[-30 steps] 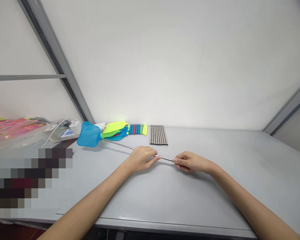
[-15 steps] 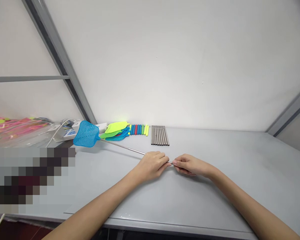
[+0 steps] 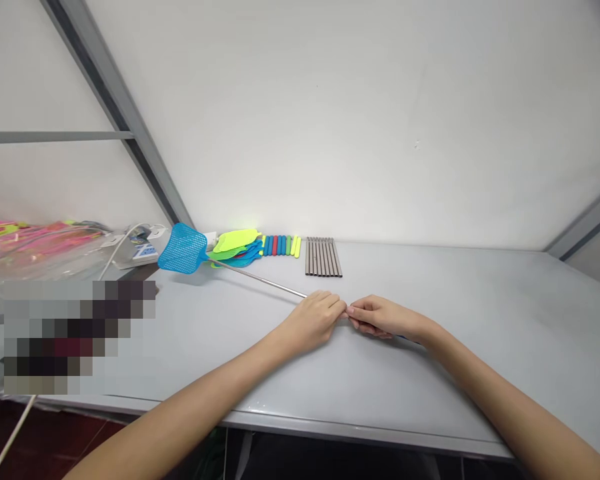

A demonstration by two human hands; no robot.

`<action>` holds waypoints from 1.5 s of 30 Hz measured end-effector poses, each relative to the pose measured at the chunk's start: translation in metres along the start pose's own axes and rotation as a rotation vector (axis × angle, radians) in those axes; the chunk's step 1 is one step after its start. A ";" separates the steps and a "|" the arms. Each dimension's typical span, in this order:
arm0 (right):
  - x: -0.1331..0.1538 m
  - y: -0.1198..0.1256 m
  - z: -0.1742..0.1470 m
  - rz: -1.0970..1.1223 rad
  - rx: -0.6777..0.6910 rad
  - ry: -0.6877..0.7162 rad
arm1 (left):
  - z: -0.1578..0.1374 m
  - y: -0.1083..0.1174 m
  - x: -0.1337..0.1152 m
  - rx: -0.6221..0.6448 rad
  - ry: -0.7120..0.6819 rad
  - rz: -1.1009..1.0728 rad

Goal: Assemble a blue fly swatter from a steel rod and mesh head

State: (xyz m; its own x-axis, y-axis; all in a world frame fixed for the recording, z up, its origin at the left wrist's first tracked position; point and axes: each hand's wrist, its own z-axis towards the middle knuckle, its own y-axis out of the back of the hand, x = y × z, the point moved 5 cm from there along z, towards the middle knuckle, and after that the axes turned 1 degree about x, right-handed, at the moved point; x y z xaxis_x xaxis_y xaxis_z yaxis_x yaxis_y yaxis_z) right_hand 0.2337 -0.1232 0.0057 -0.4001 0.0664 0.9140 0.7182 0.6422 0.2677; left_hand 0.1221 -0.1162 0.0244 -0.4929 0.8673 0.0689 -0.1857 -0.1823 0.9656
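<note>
A fly swatter with a blue mesh head (image 3: 183,249) and a thin metal rod (image 3: 260,278) slants across the table, its head raised at the left. My left hand (image 3: 316,320) is closed around the rod near its lower end. Right beside it, fingertips almost touching, my right hand (image 3: 377,316) is closed in a pinch on the end part of the swatter. A bit of dark blue, seemingly its grip, shows under my right wrist. The join between the two hands is hidden by my fingers.
Along the wall lie a pile of yellow, green and blue swatter heads (image 3: 237,243), a row of coloured grips (image 3: 280,245) and a row of metal tubes (image 3: 323,257). At the left are a power strip (image 3: 145,252), a white cable and plastic bags (image 3: 45,247).
My hands have come closer together, covering the bit of rod that showed between them. Dark blue now shows under my right wrist. The view has shifted slightly.
</note>
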 end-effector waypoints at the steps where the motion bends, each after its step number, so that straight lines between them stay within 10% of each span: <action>1: 0.000 0.000 0.000 0.004 0.000 0.001 | 0.000 0.000 0.000 -0.003 -0.002 -0.003; 45: -0.007 -0.006 0.009 0.107 0.023 -0.023 | -0.001 -0.002 0.003 0.086 0.041 -0.020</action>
State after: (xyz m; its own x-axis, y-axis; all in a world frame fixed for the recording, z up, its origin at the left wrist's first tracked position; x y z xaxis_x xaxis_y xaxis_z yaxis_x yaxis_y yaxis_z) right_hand 0.2274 -0.1207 -0.0046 -0.3349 0.1531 0.9297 0.7446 0.6477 0.1615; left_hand 0.1207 -0.1135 0.0222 -0.5247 0.8503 0.0405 -0.1232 -0.1229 0.9847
